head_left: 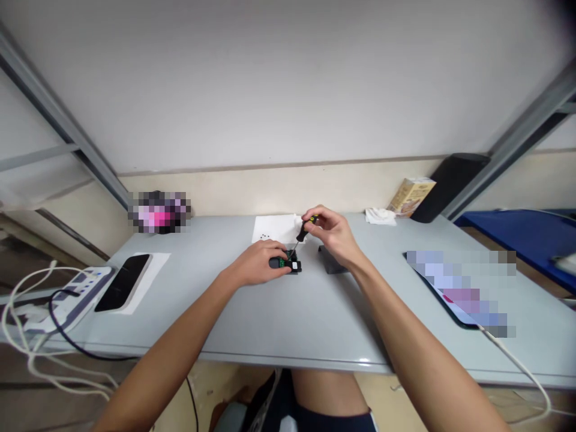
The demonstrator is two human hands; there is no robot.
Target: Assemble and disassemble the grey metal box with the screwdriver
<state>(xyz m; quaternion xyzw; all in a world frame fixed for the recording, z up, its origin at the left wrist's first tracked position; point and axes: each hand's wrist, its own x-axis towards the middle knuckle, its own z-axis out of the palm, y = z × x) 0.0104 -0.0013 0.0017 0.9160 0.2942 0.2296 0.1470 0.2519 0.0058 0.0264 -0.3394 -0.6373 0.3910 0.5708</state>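
Note:
My right hand (330, 231) grips a screwdriver (306, 228) with a black and yellow handle, its thin shaft slanting down to the left. The tip meets a small black electronic device (294, 266) that shows some green circuit board. Fingers of my left hand (263, 262) close around the device's left side and hold it on the table. Part of the device is hidden under those fingers. Just right of it, below my right wrist, lies a dark flat piece (333, 262). Behind sits a white sheet of paper (274, 227) with several tiny dark screws (264, 236) on it.
On the grey table (288, 324), a phone (123, 282) and a power strip (76, 297) with cables lie left. A tablet-like device (450, 294) with a white cable lies right. A yellow carton (411, 197), tissue (380, 216) and black cylinder (450, 183) stand back right.

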